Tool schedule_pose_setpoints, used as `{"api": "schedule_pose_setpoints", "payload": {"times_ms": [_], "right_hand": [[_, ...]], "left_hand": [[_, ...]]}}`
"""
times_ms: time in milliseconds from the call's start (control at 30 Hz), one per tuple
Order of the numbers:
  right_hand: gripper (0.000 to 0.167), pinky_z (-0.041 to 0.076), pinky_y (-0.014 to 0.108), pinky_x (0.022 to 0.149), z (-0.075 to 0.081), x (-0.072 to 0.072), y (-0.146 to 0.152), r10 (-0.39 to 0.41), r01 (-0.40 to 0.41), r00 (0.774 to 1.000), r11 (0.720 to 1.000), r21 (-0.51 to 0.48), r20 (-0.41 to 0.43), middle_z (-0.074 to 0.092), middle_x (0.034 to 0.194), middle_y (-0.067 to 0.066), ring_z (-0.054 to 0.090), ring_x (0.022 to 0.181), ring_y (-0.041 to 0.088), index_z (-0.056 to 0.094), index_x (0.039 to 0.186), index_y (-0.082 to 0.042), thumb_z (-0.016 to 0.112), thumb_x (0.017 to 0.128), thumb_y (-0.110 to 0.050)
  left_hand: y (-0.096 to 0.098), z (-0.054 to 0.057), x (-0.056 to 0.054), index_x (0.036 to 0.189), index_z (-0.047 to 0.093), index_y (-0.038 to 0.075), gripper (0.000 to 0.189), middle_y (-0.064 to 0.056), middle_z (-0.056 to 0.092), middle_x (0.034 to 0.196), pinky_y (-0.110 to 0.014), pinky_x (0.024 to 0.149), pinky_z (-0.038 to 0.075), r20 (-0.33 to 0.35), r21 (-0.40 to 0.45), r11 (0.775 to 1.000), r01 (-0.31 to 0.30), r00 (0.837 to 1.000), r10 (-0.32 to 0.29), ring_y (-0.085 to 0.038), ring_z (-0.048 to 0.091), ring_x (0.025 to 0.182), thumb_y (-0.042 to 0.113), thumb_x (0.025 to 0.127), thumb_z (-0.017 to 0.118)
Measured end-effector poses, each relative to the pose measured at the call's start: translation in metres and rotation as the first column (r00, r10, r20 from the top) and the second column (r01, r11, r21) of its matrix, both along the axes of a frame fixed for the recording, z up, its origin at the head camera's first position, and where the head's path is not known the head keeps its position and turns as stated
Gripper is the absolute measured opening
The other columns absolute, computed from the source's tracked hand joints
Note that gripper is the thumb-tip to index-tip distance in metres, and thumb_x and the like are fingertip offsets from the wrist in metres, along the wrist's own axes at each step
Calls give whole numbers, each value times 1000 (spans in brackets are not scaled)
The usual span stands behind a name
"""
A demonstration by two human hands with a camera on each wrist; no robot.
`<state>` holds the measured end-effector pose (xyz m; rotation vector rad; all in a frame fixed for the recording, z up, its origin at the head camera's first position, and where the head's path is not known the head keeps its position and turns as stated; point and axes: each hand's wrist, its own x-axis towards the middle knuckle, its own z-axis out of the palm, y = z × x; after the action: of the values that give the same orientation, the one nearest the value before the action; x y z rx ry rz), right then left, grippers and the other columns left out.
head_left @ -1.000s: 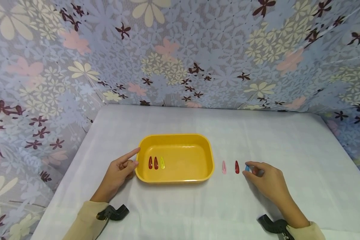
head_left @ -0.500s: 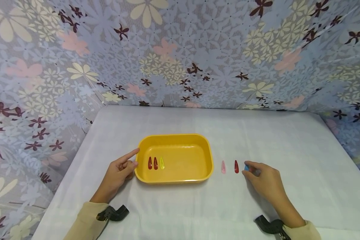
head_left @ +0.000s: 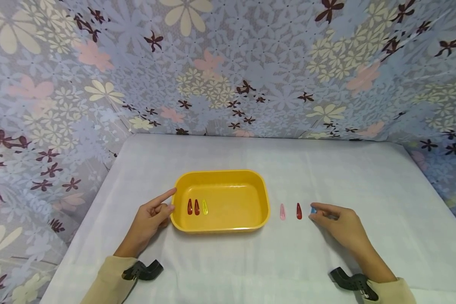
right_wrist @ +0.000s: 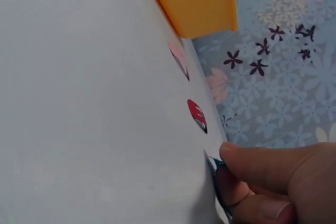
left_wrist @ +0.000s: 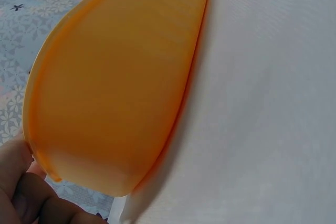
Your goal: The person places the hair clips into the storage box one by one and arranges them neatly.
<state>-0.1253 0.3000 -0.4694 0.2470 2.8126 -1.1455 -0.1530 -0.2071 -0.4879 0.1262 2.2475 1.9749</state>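
My right hand (head_left: 343, 223) pinches a blue hair clip (head_left: 313, 210) between thumb and index finger, right at the white cloth; the fingers hide much of the clip. Left of it lie a red hair clip (head_left: 299, 211) and a pink hair clip (head_left: 283, 212), both also in the right wrist view. My left hand (head_left: 152, 217) touches the left rim of a yellow tray (head_left: 235, 228) with its extended index finger and thumb, the other fingers folded. Inside the tray, two red hair clips (head_left: 196, 207) and a yellow-green hair clip (head_left: 204, 207) stand in a row at the left.
A white cloth (head_left: 228, 266) covers the table. Floral fabric (head_left: 228, 67) hangs behind it and along both sides. Black wrist cameras are strapped near both beige sleeves (head_left: 108, 278).
My right hand shifts slightly rightward with its fingers still on the blue clip, less of which shows now. The left hand, tray and other clips stay as they were.
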Motion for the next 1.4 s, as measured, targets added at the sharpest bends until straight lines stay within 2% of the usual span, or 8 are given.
{"api": "schedule_pose_setpoints", "payload": {"times_ms": [400,567,633,800,1000,1200,1267,1400], "right_hand": [[50,38,28,81,-2,2,2,-30,31,999,993,-114,14,67,109,4,53,105,14,66,139,-19,67,98,-48],[51,40,26,68,-4,1,2,-42,42,999,988,-149,4,65,109,4,50,100,13,66,139,-18,68,97,-47],[51,40,25,59,-4,1,3,-53,54,999,981,-188,9,64,106,2,50,84,10,66,139,-16,70,97,-45],[55,36,26,44,-4,2,5,-72,77,997,947,-312,27,62,99,-3,35,52,5,62,141,-11,72,96,-40],[59,38,27,47,3,6,7,-69,87,996,908,-409,58,62,98,-6,38,52,8,56,146,-8,71,97,-38],[53,35,30,48,18,8,6,-85,90,996,827,-555,36,63,95,-7,40,54,9,58,144,-8,72,98,-30],[50,34,31,49,25,7,4,-85,76,996,816,-573,11,62,95,-6,40,55,9,60,142,-8,72,97,-29],[48,34,32,49,34,4,0,-80,53,997,820,-570,-22,61,93,-3,41,55,10,62,140,-9,72,98,-30]], "left_hand": [[0,3,0,151,51,10,53,-3,46,72,-25,59,42,-9,12,1000,19,1000,-19,-18,44,63,21,101,67],[-1,3,-1,151,51,10,54,-4,46,71,-25,59,42,-5,8,1000,17,1000,-17,-18,44,62,22,101,67],[-1,1,-1,151,52,10,53,-3,47,71,-25,59,42,-5,10,1000,10,1000,-10,-17,44,62,22,101,68],[0,-3,0,151,52,11,54,-3,47,72,-25,59,42,14,23,1000,-8,1000,8,-16,44,62,23,100,68],[2,-3,1,150,53,14,54,-2,47,71,-25,59,43,44,5,1000,-13,999,13,-16,44,63,25,99,70],[2,-1,1,150,53,15,55,-3,46,71,-24,59,43,26,-3,1000,-8,1000,8,-15,44,63,26,99,70],[2,-1,1,150,53,15,55,-2,46,70,-24,58,42,30,6,1000,-8,1000,8,-15,44,62,26,99,70],[2,0,0,151,53,16,54,-2,46,71,-24,58,42,37,16,1000,-9,999,9,-15,43,62,25,100,70]]}}
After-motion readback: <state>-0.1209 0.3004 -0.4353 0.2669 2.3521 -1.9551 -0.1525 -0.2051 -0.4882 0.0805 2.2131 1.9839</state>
